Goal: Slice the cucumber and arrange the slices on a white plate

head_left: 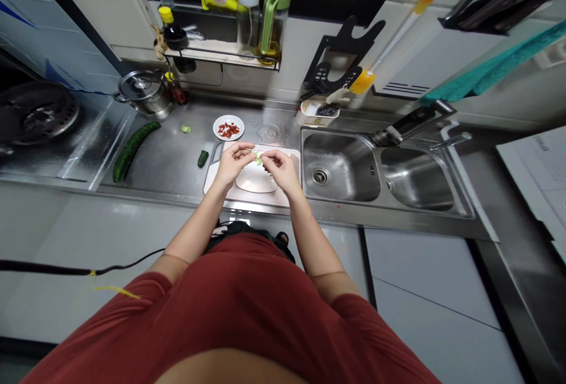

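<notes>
Green slices (over the board) touch left fingers and right fingers.

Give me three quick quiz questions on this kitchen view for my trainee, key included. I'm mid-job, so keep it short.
1. Where does the long cucumber lie?
A: in a sink basin
B: left of the cutting board
C: on the wall shelf

2. True or false: the lidded pot stands farther left than the white dish of red pieces.

3. What do the left hand and right hand have at their fingertips?

Key:
1. B
2. True
3. Pale green pieces, above the cutting board; they are too small to count surely.
</notes>
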`<state>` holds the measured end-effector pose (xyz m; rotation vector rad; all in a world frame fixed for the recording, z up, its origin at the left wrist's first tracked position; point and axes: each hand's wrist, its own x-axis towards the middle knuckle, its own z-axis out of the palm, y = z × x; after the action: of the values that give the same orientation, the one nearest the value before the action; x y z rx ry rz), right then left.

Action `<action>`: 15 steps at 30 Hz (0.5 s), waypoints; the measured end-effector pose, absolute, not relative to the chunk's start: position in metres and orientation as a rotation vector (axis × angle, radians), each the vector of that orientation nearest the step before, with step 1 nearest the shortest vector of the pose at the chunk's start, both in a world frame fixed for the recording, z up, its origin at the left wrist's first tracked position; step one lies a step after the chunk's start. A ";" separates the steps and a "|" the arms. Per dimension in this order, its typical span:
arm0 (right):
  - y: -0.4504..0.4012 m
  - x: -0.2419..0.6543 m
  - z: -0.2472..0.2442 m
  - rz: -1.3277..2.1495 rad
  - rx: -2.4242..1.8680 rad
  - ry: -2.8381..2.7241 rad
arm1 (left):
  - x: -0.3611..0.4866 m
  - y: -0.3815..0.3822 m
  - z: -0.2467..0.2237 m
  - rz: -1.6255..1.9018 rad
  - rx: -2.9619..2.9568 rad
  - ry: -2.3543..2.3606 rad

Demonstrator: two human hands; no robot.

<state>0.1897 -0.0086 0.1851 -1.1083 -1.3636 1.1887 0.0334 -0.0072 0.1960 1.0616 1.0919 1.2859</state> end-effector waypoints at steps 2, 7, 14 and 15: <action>-0.004 0.197 0.179 1.190 -1.124 -1.394 | 0.035 -0.005 0.188 1.259 1.051 1.112; 0.010 0.214 0.159 1.129 -1.188 -1.463 | 0.043 0.005 0.162 1.181 1.024 1.159; 0.028 0.228 0.124 1.041 -1.322 -1.557 | 0.056 0.019 0.120 1.075 1.013 1.235; 0.031 0.230 0.118 1.024 -1.350 -1.578 | 0.059 0.021 0.114 1.062 1.017 1.249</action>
<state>0.2299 0.0307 0.1184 -1.3496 -1.5775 1.0239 0.0586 0.0215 0.1142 1.0171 1.2493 1.0621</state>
